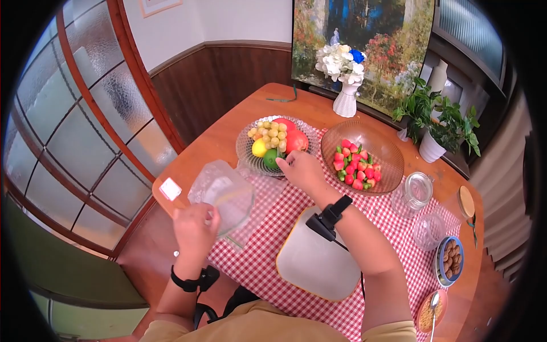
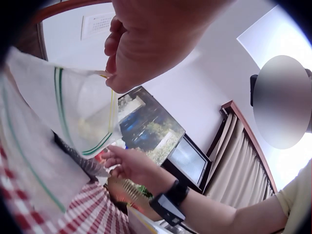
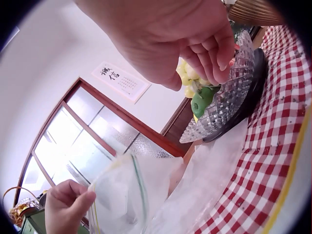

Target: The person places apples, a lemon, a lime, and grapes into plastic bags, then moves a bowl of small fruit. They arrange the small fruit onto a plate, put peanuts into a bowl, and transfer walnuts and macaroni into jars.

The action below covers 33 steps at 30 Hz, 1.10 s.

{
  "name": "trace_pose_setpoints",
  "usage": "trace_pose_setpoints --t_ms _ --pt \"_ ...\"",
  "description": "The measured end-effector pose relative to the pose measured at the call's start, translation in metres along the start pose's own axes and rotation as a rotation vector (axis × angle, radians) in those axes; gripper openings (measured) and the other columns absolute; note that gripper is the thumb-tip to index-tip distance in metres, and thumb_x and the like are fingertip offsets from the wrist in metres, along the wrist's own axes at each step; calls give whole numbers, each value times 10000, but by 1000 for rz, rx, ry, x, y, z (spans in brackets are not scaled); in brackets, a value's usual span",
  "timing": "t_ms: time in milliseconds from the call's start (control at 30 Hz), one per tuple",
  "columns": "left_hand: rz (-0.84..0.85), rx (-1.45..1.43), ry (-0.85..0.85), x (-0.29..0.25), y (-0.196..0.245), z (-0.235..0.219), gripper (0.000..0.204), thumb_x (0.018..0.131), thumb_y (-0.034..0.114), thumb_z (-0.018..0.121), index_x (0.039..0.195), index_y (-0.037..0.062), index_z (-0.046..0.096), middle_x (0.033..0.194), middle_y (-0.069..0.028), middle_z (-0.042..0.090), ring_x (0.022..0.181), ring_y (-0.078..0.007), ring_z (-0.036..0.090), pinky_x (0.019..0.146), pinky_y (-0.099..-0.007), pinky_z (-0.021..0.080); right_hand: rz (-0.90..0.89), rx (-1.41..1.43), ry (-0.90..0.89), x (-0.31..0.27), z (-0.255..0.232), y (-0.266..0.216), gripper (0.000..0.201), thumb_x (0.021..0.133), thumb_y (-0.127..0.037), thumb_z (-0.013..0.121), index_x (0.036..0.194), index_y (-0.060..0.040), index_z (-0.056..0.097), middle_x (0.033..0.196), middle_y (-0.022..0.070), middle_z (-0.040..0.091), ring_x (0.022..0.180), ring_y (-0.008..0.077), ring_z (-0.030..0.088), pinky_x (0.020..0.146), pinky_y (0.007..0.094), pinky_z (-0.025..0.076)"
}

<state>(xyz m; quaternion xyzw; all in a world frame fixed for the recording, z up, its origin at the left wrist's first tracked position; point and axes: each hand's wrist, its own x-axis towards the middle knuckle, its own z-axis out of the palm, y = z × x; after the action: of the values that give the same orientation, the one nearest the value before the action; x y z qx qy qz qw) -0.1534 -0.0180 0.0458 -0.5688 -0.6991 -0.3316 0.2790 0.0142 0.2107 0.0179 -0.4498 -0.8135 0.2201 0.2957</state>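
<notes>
My left hand pinches the edge of a clear plastic zip bag; in the left wrist view the bag hangs from the fingertips, its green and yellow strips showing. My right hand is over the near rim of the glass fruit bowl, beside a green fruit. In the right wrist view its fingers bend loosely, apart from the thumb, with nothing seen between them. Grapes, a yellow fruit and red fruits lie in the bowl. More clear plastic lies on the checked cloth.
An amber bowl of small red and green items stands right of the fruit bowl. A grey board lies in front. Glass jars, a dish of walnuts and a bowl with a spoon are along the right; a white vase stands behind.
</notes>
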Motion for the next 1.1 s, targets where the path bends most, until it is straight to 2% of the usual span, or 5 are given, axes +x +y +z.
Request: trace_pose_setpoints --t_ms 67,233,500,700,1100 --pt "9 -55 -133 -14 5 13 165 701 104 740 698 98 575 595 -27 559 558 -220 554 609 -339 355 -1 -76 31 7 2 -6 394 835 -421 642 783 -32 678 725 141 669 705 306 660 649 403 518" --pt "-6 -120 -164 -21 10 19 172 712 119 739 703 98 569 592 -27 554 551 -217 553 607 -343 355 34 -249 19 23 13 -23 403 829 -434 630 762 -40 678 722 164 663 711 332 661 651 432 526" --pt "-10 -134 -160 -23 6 17 188 728 140 745 715 100 561 601 -23 552 554 -213 553 607 -333 360 -29 -261 162 28 23 -13 288 847 -268 561 733 -27 671 704 181 660 637 343 660 609 443 539" --pt "-18 -140 -184 -21 4 15 169 740 125 729 739 96 563 617 -21 560 565 -210 559 613 -326 367 -240 -248 266 43 -7 -22 251 825 -240 572 727 -28 661 684 181 646 634 352 650 607 470 527" --pt "-53 -164 -204 8 -6 9 139 766 98 697 758 71 560 634 -53 579 584 -238 582 607 -357 398 -286 -56 214 35 -92 -73 217 818 -223 590 722 -35 640 698 180 641 673 369 637 647 476 508"
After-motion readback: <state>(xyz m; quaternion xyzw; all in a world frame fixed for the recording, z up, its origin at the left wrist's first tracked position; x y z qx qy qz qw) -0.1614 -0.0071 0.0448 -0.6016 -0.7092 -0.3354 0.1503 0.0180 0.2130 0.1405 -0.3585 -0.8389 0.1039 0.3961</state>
